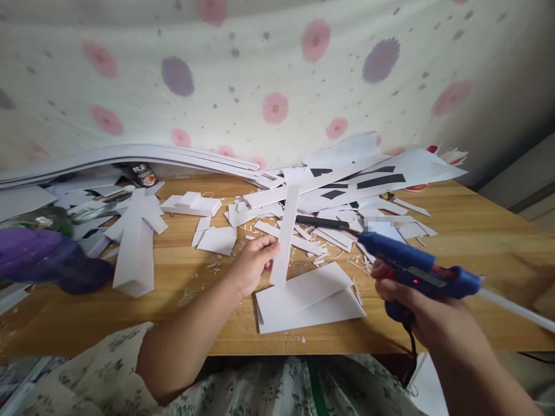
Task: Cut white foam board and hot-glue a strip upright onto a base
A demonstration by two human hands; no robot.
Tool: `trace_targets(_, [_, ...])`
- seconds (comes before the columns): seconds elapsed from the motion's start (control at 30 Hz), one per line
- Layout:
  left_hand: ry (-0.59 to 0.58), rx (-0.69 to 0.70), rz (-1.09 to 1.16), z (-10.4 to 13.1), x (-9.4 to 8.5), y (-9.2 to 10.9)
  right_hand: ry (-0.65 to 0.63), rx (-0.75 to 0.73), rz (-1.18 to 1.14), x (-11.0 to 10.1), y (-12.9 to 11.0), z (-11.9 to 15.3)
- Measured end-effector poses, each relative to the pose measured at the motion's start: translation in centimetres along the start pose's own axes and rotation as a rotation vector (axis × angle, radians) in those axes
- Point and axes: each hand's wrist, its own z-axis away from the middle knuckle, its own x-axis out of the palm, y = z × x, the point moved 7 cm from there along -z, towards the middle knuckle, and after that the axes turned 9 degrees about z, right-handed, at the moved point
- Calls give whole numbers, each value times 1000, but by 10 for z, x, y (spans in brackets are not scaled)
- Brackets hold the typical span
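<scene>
Between thumb and fingers, my left hand pinches a long white foam board strip, held nearly upright over the table. The strip's lower end is at the back edge of a flat white folded piece; whether they touch I cannot tell. A blue hot glue gun is gripped in my right hand, its red light lit and its nozzle pointing left toward the strip. A clear glue stick sticks out of the gun's back, and a dark cord hangs below.
White offcuts and printed sheets pile up at the back of the wooden table. On the left are a white paper model, a purple bottle and a dark can. A small white block lies behind my left hand.
</scene>
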Motion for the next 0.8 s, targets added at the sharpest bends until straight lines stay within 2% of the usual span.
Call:
trace_targets(0.1, [-22, 4, -58, 1, 1, 1, -117, 86, -9, 30, -4, 8])
trace_targets(0.2, [-44, -1, -122, 3, 2, 0, -145, 24, 32, 45, -18, 6])
trace_targets(0.33, [-72, -18, -205, 6, 6, -3, -87, -115, 78, 50, -34, -2])
trace_targets(0.53, [-140, 11, -314, 8, 9, -6, -27, -235, 94, 51, -44, -14])
trace_targets(0.8, [-159, 3, -384, 6, 8, -8, -36, -179, 153, 54, -48, -22])
